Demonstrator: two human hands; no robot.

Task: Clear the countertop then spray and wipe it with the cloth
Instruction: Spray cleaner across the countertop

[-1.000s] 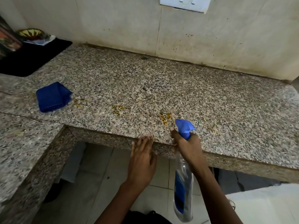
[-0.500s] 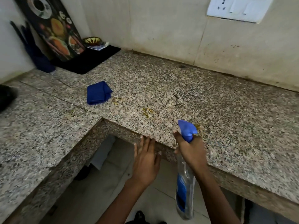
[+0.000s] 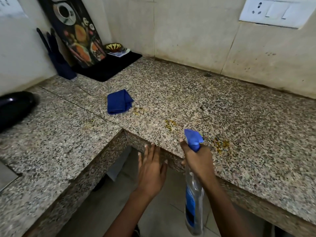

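My right hand (image 3: 198,159) grips the neck of a clear spray bottle (image 3: 194,202) with a blue label and a blue trigger head, held over the front edge of the speckled granite countertop (image 3: 188,103). Flat and empty, my left hand (image 3: 151,170) hovers with fingers together, fingertips at the counter's front edge. A folded blue cloth (image 3: 118,101) lies on the counter to the far left of both hands. Yellow-orange stains (image 3: 220,144) mark the stone near the nozzle, with more towards the cloth.
A black mat (image 3: 109,69) in the back left corner carries a printed board (image 3: 77,31), a small patterned bowl (image 3: 114,47) and a dark blue utensil holder (image 3: 63,65). A black rounded object (image 3: 13,108) sits at the left edge. A switch plate (image 3: 273,11) is on the wall.
The view has swung left and up, bringing the back left corner and the counter's left wing into sight. Both hands keep their places at the front edge.
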